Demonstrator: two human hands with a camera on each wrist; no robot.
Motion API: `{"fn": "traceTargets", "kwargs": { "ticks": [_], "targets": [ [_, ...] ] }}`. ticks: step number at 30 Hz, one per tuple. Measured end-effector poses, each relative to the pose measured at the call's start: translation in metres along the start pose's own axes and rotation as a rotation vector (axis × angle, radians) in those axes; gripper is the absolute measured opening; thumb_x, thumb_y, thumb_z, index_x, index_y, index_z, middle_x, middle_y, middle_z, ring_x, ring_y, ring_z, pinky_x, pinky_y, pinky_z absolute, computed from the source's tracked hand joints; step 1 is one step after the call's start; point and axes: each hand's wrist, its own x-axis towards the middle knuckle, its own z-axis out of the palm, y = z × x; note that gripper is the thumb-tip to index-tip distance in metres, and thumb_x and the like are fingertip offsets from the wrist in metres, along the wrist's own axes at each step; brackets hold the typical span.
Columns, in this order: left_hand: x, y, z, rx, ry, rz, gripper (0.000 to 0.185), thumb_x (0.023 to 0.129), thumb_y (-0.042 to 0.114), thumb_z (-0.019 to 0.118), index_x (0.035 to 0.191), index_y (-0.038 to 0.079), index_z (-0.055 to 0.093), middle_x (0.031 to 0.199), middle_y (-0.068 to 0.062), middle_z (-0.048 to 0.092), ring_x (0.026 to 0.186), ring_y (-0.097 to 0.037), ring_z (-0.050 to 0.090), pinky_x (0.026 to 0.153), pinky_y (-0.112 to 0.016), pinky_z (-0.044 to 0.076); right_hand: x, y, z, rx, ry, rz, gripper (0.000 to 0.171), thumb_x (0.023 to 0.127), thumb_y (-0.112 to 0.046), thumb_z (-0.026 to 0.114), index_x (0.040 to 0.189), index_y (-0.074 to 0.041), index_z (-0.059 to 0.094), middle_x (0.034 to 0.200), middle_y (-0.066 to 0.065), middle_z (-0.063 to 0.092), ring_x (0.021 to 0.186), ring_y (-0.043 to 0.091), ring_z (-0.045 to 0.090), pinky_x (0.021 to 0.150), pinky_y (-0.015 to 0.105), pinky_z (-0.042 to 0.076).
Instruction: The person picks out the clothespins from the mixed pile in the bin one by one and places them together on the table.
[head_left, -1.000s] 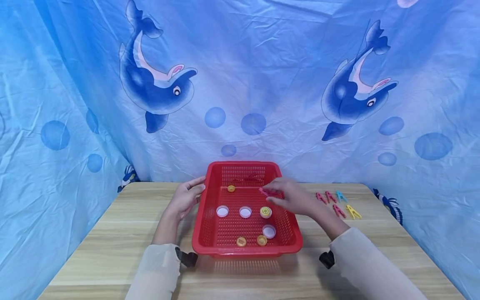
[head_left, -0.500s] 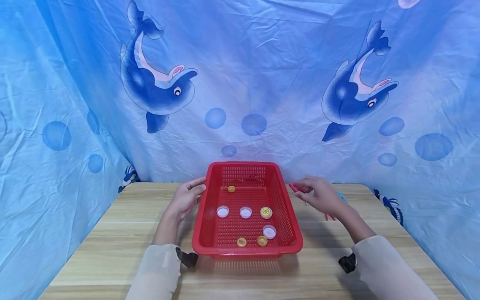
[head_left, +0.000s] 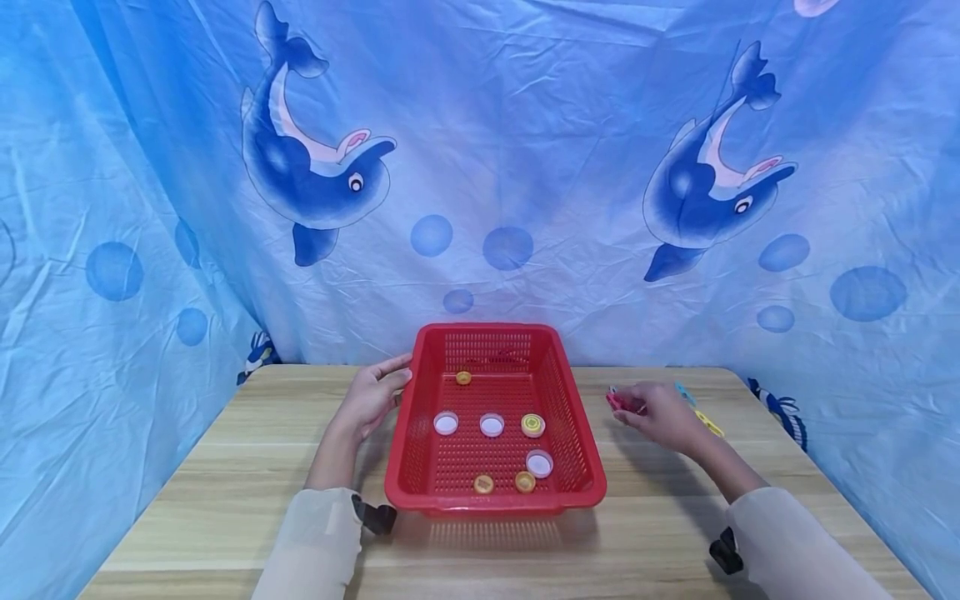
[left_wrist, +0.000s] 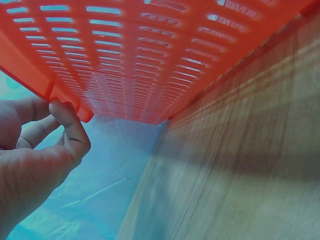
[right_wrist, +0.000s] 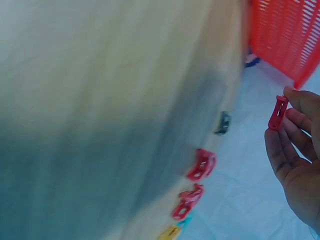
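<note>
At the left side of the red plastic basket [head_left: 411, 492], my left hand [head_left: 372, 402] grips the rim. The left wrist view shows its thumb and bent fingers [left_wrist: 75, 132] at the lip of the basket [left_wrist: 125, 75]. To the right of the basket, my right hand [head_left: 660, 414] pinches a red clothespin [right_wrist: 278, 113] between thumb and fingertips, low over the wooden table. Two more red clothespins [right_wrist: 202, 164] lie near it in the right wrist view, along with a dark clip [right_wrist: 223, 123]. Beyond the hand are a blue clothespin [head_left: 684, 393] and a yellow clothespin [head_left: 708, 423].
Inside the basket lie several white round pieces [head_left: 492, 425], a yellow patterned round piece [head_left: 532, 426] and a few small orange-yellow caps [head_left: 483, 484]. A blue curtain [head_left: 480, 167] with printed dolphins hangs behind the wooden table [head_left: 285, 533].
My right hand has moved right from over the basket and down toward the table, with a red clothespin in its fingers. My left hand and the basket have stayed put.
</note>
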Motion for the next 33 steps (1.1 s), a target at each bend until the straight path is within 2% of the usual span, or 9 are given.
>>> {"fn": "traceTargets", "kwargs": {
  "ticks": [8,12,16,25,29,33],
  "targets": [
    [0.000,-0.002,-0.001,0.004,0.001,0.000,0.050,0.105,0.007,0.055,0.153,0.001,0.044,0.149,-0.023,0.051,0.112,-0.018,0.065,0.087,-0.030,0.058,-0.008,0.015,0.019,-0.034,-0.101,0.078,0.019,0.088,-0.010,0.080,0.107,-0.005,0.078,0.086,-0.006,0.072,0.076,0.006,0.063,0.068,0.028,0.057],
    [0.001,-0.002,-0.001,0.009,0.005,0.003,0.050,0.105,0.008,0.056,0.153,0.002,0.044,0.148,-0.022,0.052,0.113,-0.020,0.065,0.088,-0.031,0.059,-0.009,0.014,0.025,-0.054,-0.169,0.092,0.017,0.088,-0.012,0.080,0.103,-0.006,0.077,0.087,-0.004,0.071,0.078,0.009,0.063,0.071,0.034,0.059],
    [0.001,-0.002,-0.001,0.018,0.008,0.006,0.050,0.105,0.009,0.056,0.153,0.003,0.045,0.148,-0.021,0.053,0.114,-0.021,0.065,0.088,-0.031,0.059,-0.010,0.013,0.027,-0.054,-0.204,0.128,0.022,0.088,-0.019,0.082,0.106,-0.006,0.077,0.091,-0.003,0.072,0.081,0.011,0.064,0.077,0.039,0.060],
    [0.001,0.000,0.000,0.004,0.001,0.010,0.050,0.105,0.007,0.055,0.154,0.001,0.043,0.148,-0.024,0.052,0.113,-0.021,0.065,0.087,-0.030,0.059,-0.012,0.015,0.024,0.004,-0.234,0.153,0.041,0.082,-0.020,0.087,0.119,-0.005,0.074,0.092,-0.005,0.071,0.081,0.009,0.064,0.074,0.031,0.060],
    [0.000,0.000,0.000,0.014,0.003,0.007,0.050,0.105,0.008,0.055,0.154,0.002,0.043,0.149,-0.023,0.052,0.116,-0.022,0.064,0.087,-0.029,0.058,-0.012,0.016,0.024,0.004,-0.230,0.154,0.040,0.083,-0.018,0.086,0.119,-0.004,0.074,0.094,-0.003,0.072,0.084,0.011,0.066,0.076,0.034,0.060],
    [0.000,-0.001,-0.001,0.018,0.005,0.003,0.050,0.105,0.009,0.055,0.154,0.003,0.044,0.148,-0.022,0.052,0.117,-0.023,0.064,0.088,-0.030,0.058,-0.010,0.016,0.025,-0.025,-0.217,0.189,0.036,0.085,-0.017,0.085,0.116,-0.003,0.075,0.087,-0.005,0.068,0.079,0.011,0.062,0.073,0.034,0.059]
  ]
}}
